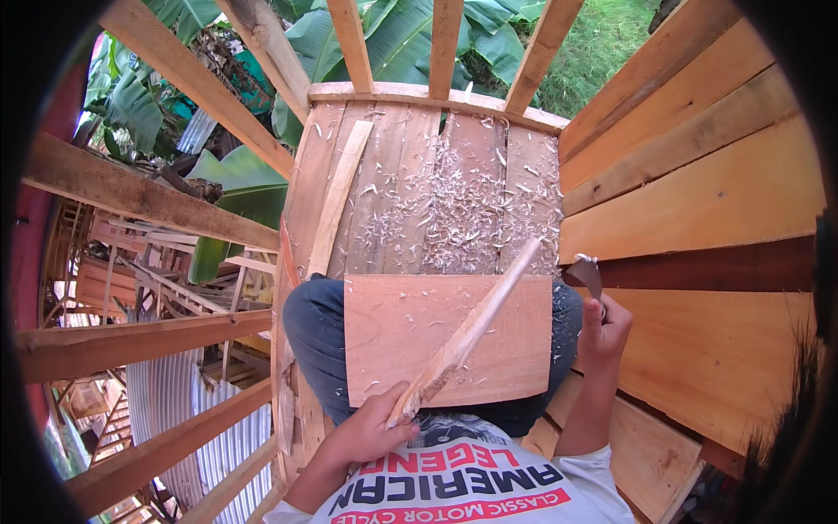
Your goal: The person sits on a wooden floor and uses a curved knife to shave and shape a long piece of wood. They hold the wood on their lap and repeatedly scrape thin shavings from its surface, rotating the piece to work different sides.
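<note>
A square wooden board [419, 327] lies flat across my lap. My left hand [381, 426] is closed around the near end of a pale wooden stick [476, 327], which slants up and to the right across the board. Bark or rough, darker wood shows on the stick near my grip, while its far part looks smooth. Off to the right of my knee, my right hand [604, 330] grips a knife by its handle. Its dark, broad blade [587, 274] points upward, apart from the stick, with pale shavings at the tip.
Curled shavings [476, 201] cover the plank floor [384, 175] ahead of me. A long wooden strip [340, 196] lies there on the left. Wooden railing bars [144, 336] stand left and ahead; a plank wall [707, 210] rises at right. Banana leaves [375, 52] and corrugated sheets [227, 445] are beyond.
</note>
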The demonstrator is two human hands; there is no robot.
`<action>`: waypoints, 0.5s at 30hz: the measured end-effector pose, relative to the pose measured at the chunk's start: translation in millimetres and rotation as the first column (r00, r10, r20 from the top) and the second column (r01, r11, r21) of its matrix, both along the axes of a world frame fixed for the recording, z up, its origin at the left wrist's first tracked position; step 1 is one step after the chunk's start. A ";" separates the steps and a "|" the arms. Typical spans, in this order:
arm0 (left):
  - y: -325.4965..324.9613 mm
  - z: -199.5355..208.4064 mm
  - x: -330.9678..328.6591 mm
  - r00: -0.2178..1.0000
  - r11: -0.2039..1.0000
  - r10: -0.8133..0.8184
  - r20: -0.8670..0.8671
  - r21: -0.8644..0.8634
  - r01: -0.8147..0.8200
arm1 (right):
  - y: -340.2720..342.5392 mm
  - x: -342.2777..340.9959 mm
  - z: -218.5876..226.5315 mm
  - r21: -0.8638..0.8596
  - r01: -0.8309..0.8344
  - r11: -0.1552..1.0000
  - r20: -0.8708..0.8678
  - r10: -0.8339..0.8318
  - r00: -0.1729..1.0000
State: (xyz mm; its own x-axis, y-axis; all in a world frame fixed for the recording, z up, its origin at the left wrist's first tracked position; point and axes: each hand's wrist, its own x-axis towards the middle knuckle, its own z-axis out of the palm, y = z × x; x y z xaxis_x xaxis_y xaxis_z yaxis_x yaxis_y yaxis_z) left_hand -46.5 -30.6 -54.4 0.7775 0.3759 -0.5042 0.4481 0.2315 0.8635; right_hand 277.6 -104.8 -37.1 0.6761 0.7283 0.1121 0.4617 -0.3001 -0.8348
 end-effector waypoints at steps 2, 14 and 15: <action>0.2 -2.9 0.1 0.997 0.990 0.061 0.036 -0.127 -0.056 | 0.0 -18.6 2.4 -0.035 -0.195 0.980 0.014 0.195 0.981; 8.8 1.7 8.3 0.998 0.987 -0.055 0.030 -0.151 0.059 | -0.5 -64.6 -2.7 -0.164 -0.418 0.893 0.196 0.445 0.874; 6.2 1.5 10.2 0.998 0.994 -0.045 0.042 -0.097 0.049 | -0.1 -62.3 -4.2 -0.172 -0.404 0.899 0.226 0.435 0.872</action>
State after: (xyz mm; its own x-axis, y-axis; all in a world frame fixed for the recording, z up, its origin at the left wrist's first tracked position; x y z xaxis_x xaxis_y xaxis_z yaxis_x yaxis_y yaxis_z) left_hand -36.3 -24.4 -52.9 0.8133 0.2887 -0.5052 0.4263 0.2952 0.8551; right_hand 215.4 -105.0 -41.3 0.2643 0.9550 0.1349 0.7551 -0.1179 -0.6449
